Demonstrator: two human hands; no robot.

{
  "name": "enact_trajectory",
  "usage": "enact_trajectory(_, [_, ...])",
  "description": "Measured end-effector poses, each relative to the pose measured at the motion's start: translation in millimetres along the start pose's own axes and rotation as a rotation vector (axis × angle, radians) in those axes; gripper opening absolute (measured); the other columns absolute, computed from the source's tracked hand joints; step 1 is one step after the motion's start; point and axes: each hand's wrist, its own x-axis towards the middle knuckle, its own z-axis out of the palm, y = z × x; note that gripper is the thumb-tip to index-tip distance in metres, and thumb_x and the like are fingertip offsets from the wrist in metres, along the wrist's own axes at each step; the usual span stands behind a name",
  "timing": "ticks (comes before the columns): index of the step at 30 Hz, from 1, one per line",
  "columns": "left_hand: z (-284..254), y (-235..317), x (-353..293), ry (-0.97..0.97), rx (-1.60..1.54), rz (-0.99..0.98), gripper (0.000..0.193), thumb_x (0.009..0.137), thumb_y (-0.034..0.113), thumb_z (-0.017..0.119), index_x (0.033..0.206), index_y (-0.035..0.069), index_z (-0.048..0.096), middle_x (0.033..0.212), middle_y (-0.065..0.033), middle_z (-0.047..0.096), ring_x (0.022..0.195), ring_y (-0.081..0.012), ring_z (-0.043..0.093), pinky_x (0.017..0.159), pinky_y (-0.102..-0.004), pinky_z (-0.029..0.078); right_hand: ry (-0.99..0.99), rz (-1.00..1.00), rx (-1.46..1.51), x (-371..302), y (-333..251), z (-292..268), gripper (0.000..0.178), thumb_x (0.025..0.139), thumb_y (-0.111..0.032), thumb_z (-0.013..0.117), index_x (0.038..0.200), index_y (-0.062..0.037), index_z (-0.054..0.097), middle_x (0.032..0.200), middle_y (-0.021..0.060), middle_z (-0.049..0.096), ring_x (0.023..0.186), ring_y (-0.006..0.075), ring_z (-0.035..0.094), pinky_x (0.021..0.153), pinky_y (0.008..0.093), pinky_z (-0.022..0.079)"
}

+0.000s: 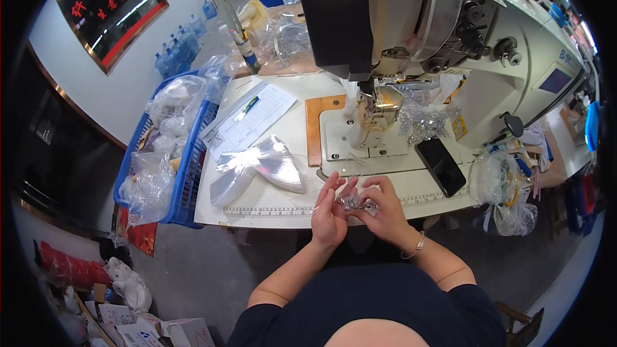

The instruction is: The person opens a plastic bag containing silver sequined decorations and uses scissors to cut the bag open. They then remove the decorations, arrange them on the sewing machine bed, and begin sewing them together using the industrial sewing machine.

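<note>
In front of my body, at the table's near edge, both hands meet around a small silvery, sparkling piece point(352, 203), whose exact kind is hard to make out. My right hand point(385, 215) pinches it between thumb and fingers. My left hand point(329, 220) is half curled against its other side, with the thumb and fingertips raised. To the left lies a shiny, iridescent white bow point(260, 170). A sewing machine point(411, 32) stands beyond my hands, its needle area point(376, 106) over a metal plate. A pile of similar sparkling pieces point(429, 125) rests right of the needle.
A black phone point(441, 166) lies to the right. A ruler strip point(276, 212) runs along the table's front. Paper sheets with a pen point(247, 109) lie beyond the bow. A blue basket point(193, 180) of clear plastic bags stands left; more bags point(514, 215) hang at right.
</note>
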Motion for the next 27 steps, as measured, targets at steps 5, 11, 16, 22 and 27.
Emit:
enact_trajectory(5, [-1.7,13.8,4.3,0.057,0.225,-0.011,0.034,0.093,0.006,0.050,0.127,0.004,0.048,0.113,-0.0113,0.057,0.111,-0.0235,0.055,0.091,-0.0329,0.048,-0.609,-0.061,0.333,24.5,-27.1,-50.1,0.018,0.072,-0.004,0.071,0.087,-0.0065,0.063,0.083,0.0057,0.057,0.078,0.0211,0.058,0.067,0.0289,0.046])
enact_trajectory(11, [2.2,7.6,-7.0,-0.043,0.257,-0.062,0.032,0.092,0.007,0.051,0.124,0.000,0.049,0.117,-0.0122,0.057,0.107,-0.0213,0.057,0.091,-0.0344,0.049,-0.453,0.109,0.318,47.2,-16.2,-43.6,0.027,0.074,-0.003,0.072,0.098,-0.0022,0.058,0.089,0.0065,0.063,0.078,0.0150,0.062,0.071,0.0273,0.050])
enact_trajectory(16, [5.1,15.9,-13.3,-0.078,0.240,-0.122,0.032,0.094,0.009,0.043,0.125,0.001,0.047,0.118,-0.0105,0.056,0.106,-0.0201,0.058,0.091,-0.0394,0.049,-0.468,0.178,0.355,49.2,-1.7,-36.2,0.028,0.077,-0.001,0.068,0.101,-0.0014,0.054,0.087,0.0054,0.062,0.079,0.0126,0.061,0.073,0.0254,0.051])
enact_trajectory(22, [5.4,18.0,-12.5,-0.073,0.261,-0.151,0.034,0.092,0.007,0.045,0.125,0.001,0.046,0.115,-0.0097,0.057,0.105,-0.0203,0.057,0.093,-0.0417,0.048,-0.371,0.228,0.296,48.4,0.5,-31.8,0.015,0.075,0.002,0.068,0.088,0.0004,0.060,0.081,0.0057,0.062,0.075,0.0103,0.061,0.068,0.0236,0.050])
enact_trajectory(27, [2.5,13.6,-11.3,-0.063,0.317,-0.114,0.035,0.092,0.003,0.043,0.126,0.001,0.046,0.119,-0.0102,0.055,0.109,-0.0212,0.056,0.097,-0.0430,0.045,-0.377,0.317,0.244,48.7,-2.0,-32.2,0.017,0.075,0.002,0.069,0.090,0.0003,0.061,0.080,0.0053,0.065,0.073,0.0102,0.063,0.067,0.0230,0.050])
